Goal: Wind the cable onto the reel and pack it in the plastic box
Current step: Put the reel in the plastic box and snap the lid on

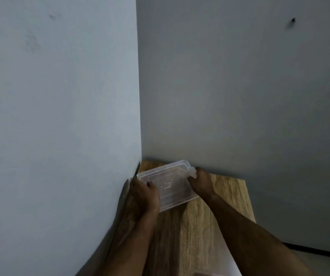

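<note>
The plastic box (170, 186), clear and with its lid on, sits between the person's two hands near the far corner of the wooden table (225, 198), close to where the two grey walls meet. Its long axis runs on a slant, from the near left end toward the far right end, and each hand has one short end. The left hand (144, 194) holds the near left end, with the thumb lying over the top edge of the lid and the fingers curled down around the side. The right hand (202, 181) grips the far right end, fingertips hooked at the rim where a small tab sticks out. The left hand is nearer the body, while the right arm stretches further forward across the table. Whether the box rests on the table or is lifted just off it cannot be told, though its near corner seems to lie on or very near the wood. No cable or reel can be seen; the lid is too cloudy to show what, if anything, is inside. Since both hands grip opposite ends, the next move, whether lifting the lid or shifting the box, probably depends on the right hand's hold at the tab. At the bottom edge of the view a sliver of another clear plastic item (208, 274) shows, too cut off to identify.
</note>
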Motion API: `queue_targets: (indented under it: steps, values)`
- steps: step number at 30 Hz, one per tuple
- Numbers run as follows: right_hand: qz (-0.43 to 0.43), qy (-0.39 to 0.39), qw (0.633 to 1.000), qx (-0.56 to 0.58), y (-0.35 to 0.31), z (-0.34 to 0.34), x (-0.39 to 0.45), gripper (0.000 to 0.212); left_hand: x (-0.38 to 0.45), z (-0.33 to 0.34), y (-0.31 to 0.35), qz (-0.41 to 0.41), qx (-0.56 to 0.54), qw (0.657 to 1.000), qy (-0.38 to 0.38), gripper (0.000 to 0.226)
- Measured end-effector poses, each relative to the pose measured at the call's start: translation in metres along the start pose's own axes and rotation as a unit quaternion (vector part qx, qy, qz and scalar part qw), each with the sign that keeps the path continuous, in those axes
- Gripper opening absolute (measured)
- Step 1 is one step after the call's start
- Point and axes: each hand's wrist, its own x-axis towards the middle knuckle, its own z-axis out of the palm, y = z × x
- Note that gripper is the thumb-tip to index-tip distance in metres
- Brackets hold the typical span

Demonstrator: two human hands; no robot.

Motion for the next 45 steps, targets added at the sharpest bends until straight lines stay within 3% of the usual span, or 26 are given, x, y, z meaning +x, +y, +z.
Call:
queue_targets:
  steps: [4, 14, 18, 22, 27, 33, 39, 45]
  values:
    - [-0.027, 0.037, 0.999, 0.015, -0.018, -0.044, -0.039, 0.016, -0.027, -0.018, 0.025, 0.025, -0.017, 0.999, -0.013, 0.049]
    - [0.012, 0.08, 0.995, 0.064, -0.015, -0.125, -0.143, 0.006, -0.113, -0.055, 0.057, 0.073, -0.032, 0.994, -0.073, 0.045]
    - [0.044, 0.099, 0.993, 0.054, 0.001, -0.142, -0.178, 0.032, -0.142, -0.073, 0.056, 0.089, -0.01, 0.99, -0.106, 0.04]
    - [0.07, 0.115, 0.988, 0.079, 0.017, -0.155, -0.213, 0.032, -0.169, -0.094, 0.053, 0.119, -0.003, 0.983, -0.137, 0.026]
    - [0.098, 0.117, 0.98, 0.13, 0.055, -0.167, -0.246, 0.042, -0.176, -0.099, 0.029, 0.167, -0.089, 0.964, -0.189, 0.019]
    - [0.034, 0.126, 0.983, 0.132, 0.081, -0.196, -0.283, 0.054, -0.179, -0.124, 0.008, 0.241, -0.116, 0.924, -0.273, 0.046]
    - [-0.051, 0.124, 0.985, 0.107, 0.093, -0.214, -0.312, 0.045, -0.188, -0.136, -0.003, 0.278, -0.101, 0.91, -0.291, 0.045]
    - [-0.083, 0.131, 0.98, 0.12, 0.092, -0.224, -0.324, 0.037, -0.193, -0.14, -0.006, 0.332, -0.067, 0.901, -0.27, 0.036]
